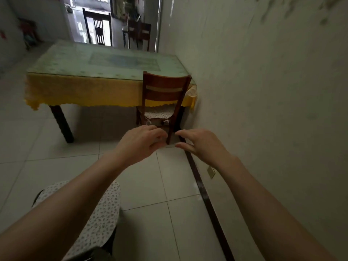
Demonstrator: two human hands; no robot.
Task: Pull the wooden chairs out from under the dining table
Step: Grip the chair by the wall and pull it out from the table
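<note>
A dark wooden chair (164, 89) with a patterned seat cushion stands tucked under the near right end of the dining table (84, 61), close to the wall. The table has a glass top over a yellow cloth. My left hand (140, 143) and my right hand (199, 144) reach forward side by side, short of the chair, fingers apart and holding nothing. A second chair seat with a patterned cushion (101, 219) sits under my left arm at the bottom left. Two more wooden chairs (98, 28) (139, 33) stand beyond the table's far side.
A wall (263, 91) runs along the right with a dark skirting strip (205, 200) at the floor. Pale floor tiles (37, 140) stretch to the left of the table. A dark table leg (62, 123) stands at the near left corner.
</note>
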